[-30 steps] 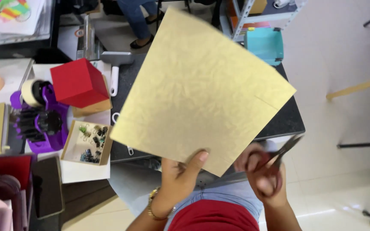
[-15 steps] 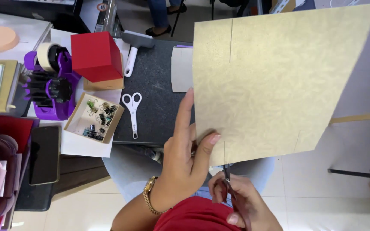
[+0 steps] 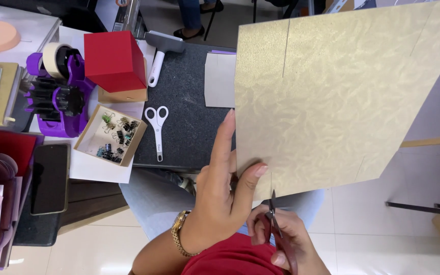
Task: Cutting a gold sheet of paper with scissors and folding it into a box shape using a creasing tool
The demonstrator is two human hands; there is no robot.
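Setting: dark craft mat (image 3: 189,122), white scissors (image 3: 156,130) lying left of the gold sheet.
Left hand (image 3: 220,198): pinching the gold sheet (image 3: 327,102) at its lower edge.
Right hand (image 3: 281,239): closed around dark scissors (image 3: 276,219).
Progress: blades at the edge, cut barely begun.

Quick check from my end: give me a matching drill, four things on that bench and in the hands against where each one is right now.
Things:
1. gold sheet
2. white scissors
3. red box
4. binder clips

Places:
A. in a shallow open cardboard tray
B. flat on the dark mat
C. pinched at its lower edge by the left hand
D. on a brown box, beside the purple tape dispenser

Pairs: 1-C, 2-B, 3-D, 4-A
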